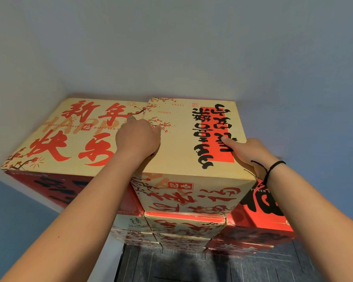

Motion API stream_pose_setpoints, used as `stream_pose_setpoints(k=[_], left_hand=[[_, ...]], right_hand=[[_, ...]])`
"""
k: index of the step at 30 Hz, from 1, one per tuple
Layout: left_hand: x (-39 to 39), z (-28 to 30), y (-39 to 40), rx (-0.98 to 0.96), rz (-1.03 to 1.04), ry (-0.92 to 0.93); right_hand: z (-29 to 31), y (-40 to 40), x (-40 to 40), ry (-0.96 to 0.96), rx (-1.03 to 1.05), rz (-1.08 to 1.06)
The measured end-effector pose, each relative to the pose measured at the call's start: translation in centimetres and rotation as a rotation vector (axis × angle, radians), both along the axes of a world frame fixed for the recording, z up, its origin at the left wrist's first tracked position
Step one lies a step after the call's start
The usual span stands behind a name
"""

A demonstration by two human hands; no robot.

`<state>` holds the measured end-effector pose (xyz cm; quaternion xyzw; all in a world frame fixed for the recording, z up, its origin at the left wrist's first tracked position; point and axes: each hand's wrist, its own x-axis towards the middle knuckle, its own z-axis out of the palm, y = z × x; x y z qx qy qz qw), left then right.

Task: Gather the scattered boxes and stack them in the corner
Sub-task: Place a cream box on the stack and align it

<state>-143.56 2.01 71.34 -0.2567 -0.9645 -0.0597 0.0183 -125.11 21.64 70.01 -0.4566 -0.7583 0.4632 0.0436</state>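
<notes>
Cardboard boxes stacked high in a wall corner, both hands on the top right one.

Against the left wall sits a cream box [69, 135] with red lettering, touching the top box [183, 143] beside it. The left hand [138, 138] lies at the seam between the two, fingers curled over the top box's left edge, thumb on its lid. The right hand [247, 153], a black cord [270, 169] at its wrist, holds the right edge, thumb flat on the red label. Lower boxes [183, 224] stand beneath on dark flooring [253, 267].
</notes>
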Motion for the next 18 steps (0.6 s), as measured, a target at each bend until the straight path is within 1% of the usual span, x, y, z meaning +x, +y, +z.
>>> stream_pose_setpoints(k=[8, 13, 18], left_hand=[[0.57, 0.1, -0.21, 0.031, 0.048, -0.072], [0.56, -0.13, -0.42, 0.061, 0.04, -0.056], [0.35, -0.5, -0.55, 0.076, 0.017, -0.041]], right_hand=[[-0.18, -0.07, 0.33, -0.005, 0.006, -0.003], [-0.32, -0.23, 0.53, 0.011, -0.019, -0.008], [-0.33, -0.35, 0.73, -0.016, -0.007, -0.002]])
